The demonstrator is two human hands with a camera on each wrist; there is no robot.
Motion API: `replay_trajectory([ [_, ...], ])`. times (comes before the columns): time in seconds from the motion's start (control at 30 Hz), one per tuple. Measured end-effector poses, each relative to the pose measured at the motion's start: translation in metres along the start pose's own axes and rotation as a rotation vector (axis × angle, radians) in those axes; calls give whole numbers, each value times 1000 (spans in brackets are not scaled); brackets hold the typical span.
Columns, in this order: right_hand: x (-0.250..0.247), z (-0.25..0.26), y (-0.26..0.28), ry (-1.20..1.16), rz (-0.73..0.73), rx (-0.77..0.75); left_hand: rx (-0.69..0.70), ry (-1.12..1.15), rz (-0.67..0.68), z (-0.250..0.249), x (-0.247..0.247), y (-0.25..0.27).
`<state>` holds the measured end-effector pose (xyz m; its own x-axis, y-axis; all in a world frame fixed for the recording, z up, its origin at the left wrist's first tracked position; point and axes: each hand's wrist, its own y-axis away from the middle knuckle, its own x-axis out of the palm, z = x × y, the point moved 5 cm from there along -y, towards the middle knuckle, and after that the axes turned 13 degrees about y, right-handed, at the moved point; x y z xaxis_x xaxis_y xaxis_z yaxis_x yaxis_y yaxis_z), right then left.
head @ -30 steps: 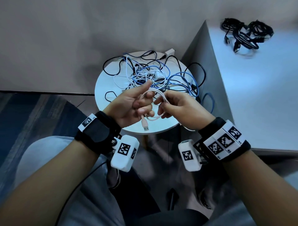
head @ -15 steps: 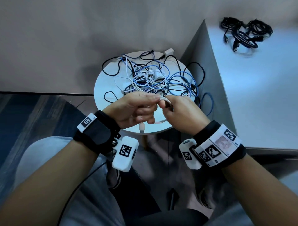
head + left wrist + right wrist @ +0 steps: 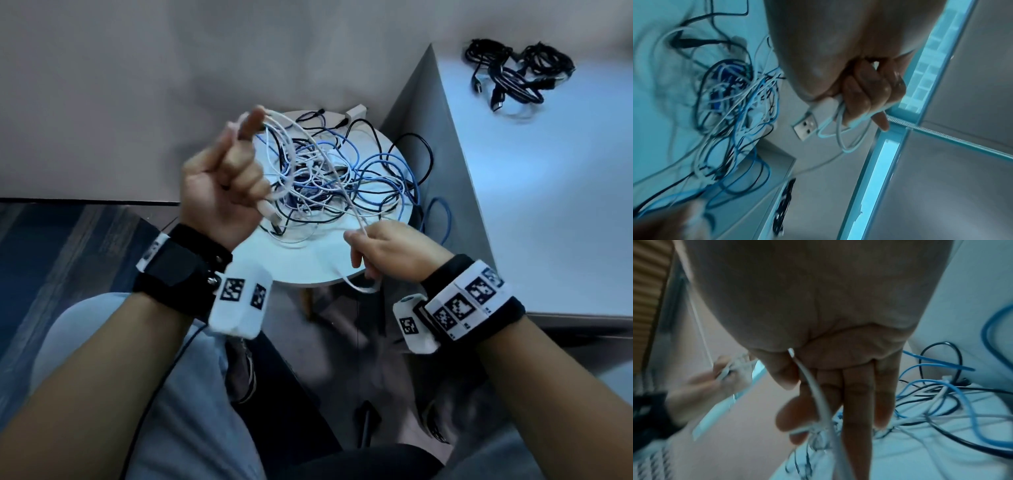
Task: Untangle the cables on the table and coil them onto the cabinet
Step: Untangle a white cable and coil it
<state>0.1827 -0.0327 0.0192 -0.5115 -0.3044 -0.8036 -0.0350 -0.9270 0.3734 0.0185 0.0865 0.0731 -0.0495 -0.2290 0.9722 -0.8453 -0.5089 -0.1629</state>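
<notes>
White cable runs between both hands above the round table: the left hand, its grip clamped on a few finished loops with the plug hanging out, and the right hand, pinching the slack. Each new loop should probably match those loops, with slack fed gently so the tangle stays put. Coiled black cables lie on the cabinet.

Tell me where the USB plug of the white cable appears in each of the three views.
Head: USB plug below the left hand, left of centre.
Left wrist: centre, under the fingers.
Right wrist: cannot tell; the far left hand is blurred.
Shared landmark: the cable tangle.
</notes>
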Motion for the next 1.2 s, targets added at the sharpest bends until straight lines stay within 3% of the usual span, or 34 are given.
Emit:
replay_trajectory([
  [0.1, 10, 0, 1, -25, -5, 26, 130, -230, -89, -14, -1, 1],
  [0.2, 1, 6, 0, -62, -115, 64, 137, -483, -241, -1, -9, 4],
  [0.27, -9, 7, 0, -6, -251, 85, 62, -589, -316, 12, -15, 4],
  [0.37, -26, 14, 7, -93, -502, 44, -117, -594, -314, 31, -19, 4],
  [0.47, -38, 33, 20, -76, -738, -53, -260, -600, -345, 45, -21, 7],
  [0.53, -40, 42, 27, -47, -814, -167, -316, -648, -354, 56, -22, 7],
  [0.6, -33, 44, 23, -82, -690, -252, -336, -650, -362, 62, -22, 8],
  [0.7, -17, 35, 8, -338, -434, -234, -339, -580, -337, 64, -19, 7],
  [0.83, -11, 28, -2, -682, -431, -176, -303, -487, -331, 67, -21, 5],
  [0.97, -3, 37, -3, -1099, -290, -121, -265, -358, -268, 69, -19, 4],
  [1.2, 24, 48, -5, -1293, -171, -22, -174, -373, -244, 63, -17, 4],
])
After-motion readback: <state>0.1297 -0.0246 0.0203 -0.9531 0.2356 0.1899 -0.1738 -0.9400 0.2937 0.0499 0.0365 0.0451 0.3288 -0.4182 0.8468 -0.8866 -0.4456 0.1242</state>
